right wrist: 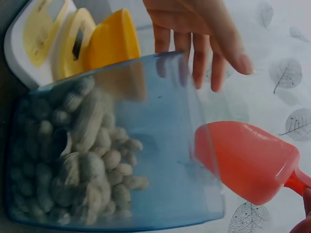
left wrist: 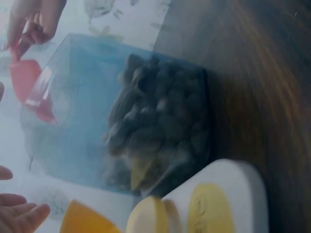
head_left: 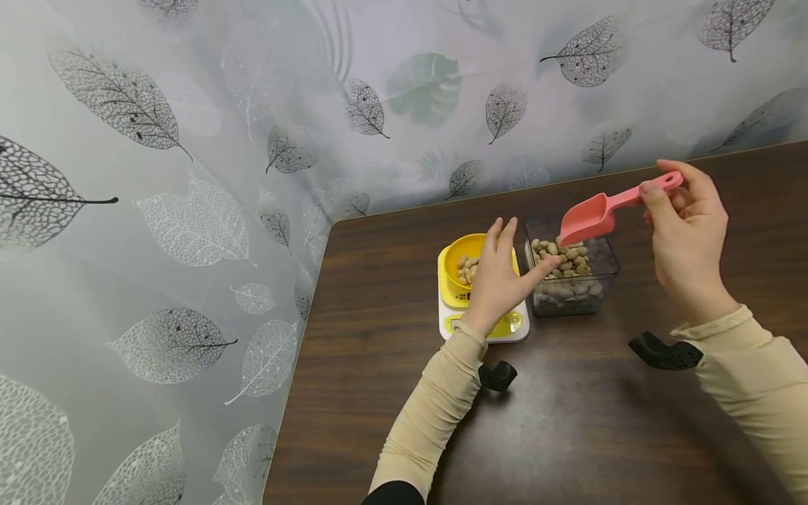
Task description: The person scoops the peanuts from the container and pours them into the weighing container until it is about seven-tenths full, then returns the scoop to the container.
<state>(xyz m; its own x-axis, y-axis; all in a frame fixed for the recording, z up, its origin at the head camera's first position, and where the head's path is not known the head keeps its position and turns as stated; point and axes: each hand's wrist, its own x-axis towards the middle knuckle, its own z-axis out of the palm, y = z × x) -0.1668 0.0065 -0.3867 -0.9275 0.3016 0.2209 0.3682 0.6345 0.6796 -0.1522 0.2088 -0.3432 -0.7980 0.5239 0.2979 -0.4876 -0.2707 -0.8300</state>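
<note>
My right hand [head_left: 691, 245] pinches the handle of a pink scoop [head_left: 587, 221], raised over a clear plastic container [head_left: 571, 303]. No peanuts show in the scoop's bowl. Unshelled peanuts [right wrist: 92, 170] fill the lower part of the container. My left hand [head_left: 499, 284] hovers with fingers spread over a yellow and white kitchen scale [head_left: 446, 315], its thumb toward the container's rim. On the scale sits a yellow bowl [head_left: 449, 261] with some peanuts [head_left: 466, 269] in it; the left hand hides part of both.
A dark wood table [head_left: 366, 351] carries the scale and the container side by side near its back edge. Leaf-patterned sheeting [head_left: 252, 210] covers the wall behind and to the left. Black wrist mounts [head_left: 665, 353] stick out from both sleeves.
</note>
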